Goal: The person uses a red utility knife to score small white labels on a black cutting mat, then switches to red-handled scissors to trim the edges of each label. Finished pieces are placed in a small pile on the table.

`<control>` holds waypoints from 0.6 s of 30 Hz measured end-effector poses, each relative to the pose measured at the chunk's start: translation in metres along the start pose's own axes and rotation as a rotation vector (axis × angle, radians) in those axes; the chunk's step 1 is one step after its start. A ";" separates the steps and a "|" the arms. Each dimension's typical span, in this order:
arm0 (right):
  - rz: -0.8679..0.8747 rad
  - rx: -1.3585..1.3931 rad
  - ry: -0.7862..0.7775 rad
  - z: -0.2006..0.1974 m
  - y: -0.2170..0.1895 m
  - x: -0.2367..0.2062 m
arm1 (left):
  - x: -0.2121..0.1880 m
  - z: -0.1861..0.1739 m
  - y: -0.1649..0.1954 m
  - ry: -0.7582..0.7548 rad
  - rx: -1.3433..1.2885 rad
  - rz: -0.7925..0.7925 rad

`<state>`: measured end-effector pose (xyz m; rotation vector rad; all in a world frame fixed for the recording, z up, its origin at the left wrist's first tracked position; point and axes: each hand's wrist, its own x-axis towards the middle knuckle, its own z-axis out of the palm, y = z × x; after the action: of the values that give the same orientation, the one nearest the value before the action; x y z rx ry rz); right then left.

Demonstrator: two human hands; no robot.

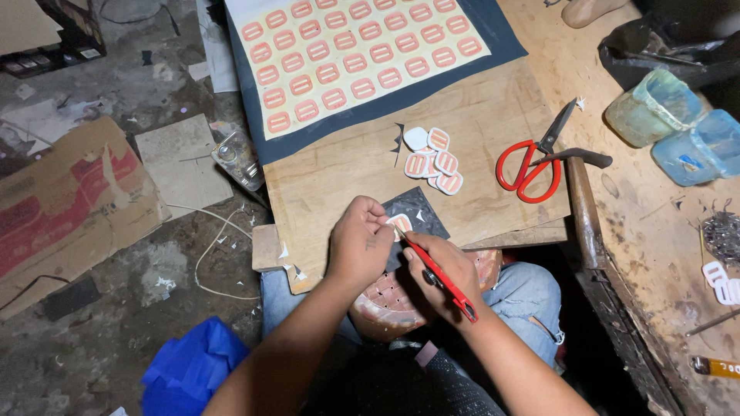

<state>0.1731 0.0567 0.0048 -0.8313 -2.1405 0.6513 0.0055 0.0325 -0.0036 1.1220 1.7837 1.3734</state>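
Two hands work close together at the near edge of the wooden board [470,123] in the head view, the only one there is. The left hand [358,243] has its fingers curled and pressed down on a small dark sheet piece [420,216] that lies at the board's near edge, pinning a red-and-white label [400,223] on it. The right hand [451,270] is closed in a pen-like grip around a red craft knife [438,276], whose tip points at the label just beside the left fingertips.

By my reading, the step in hand is trimming that one label out of the dark piece. The next cut seems to call for a short, steady stroke with the blade kept away from the left fingertips, since knife tip and fingers are nearly touching.

A small pile of cut labels [433,162] lies nearer the board's middle, apart from the hands. The large uncut sheet of labels [358,54] covers the far left part of the board. Red-handled scissors [532,166] rest at the board's right edge, partly overhanging.

Open board shows between the hands and the pile, and to the left of the dark piece. The near edge sits right over the person's lap, so there is little margin there.
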 end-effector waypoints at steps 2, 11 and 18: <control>0.007 0.013 -0.003 -0.003 -0.005 0.000 | -0.003 0.002 0.000 0.007 -0.010 -0.048; 0.005 0.009 -0.063 -0.010 -0.008 0.015 | -0.009 0.003 -0.005 0.050 -0.031 0.042; -0.046 -0.012 0.124 -0.028 -0.015 0.021 | -0.008 -0.003 -0.012 -0.042 -0.070 0.093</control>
<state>0.1786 0.0668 0.0413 -0.8053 -2.0474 0.5502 0.0035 0.0234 -0.0150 1.2004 1.6595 1.4442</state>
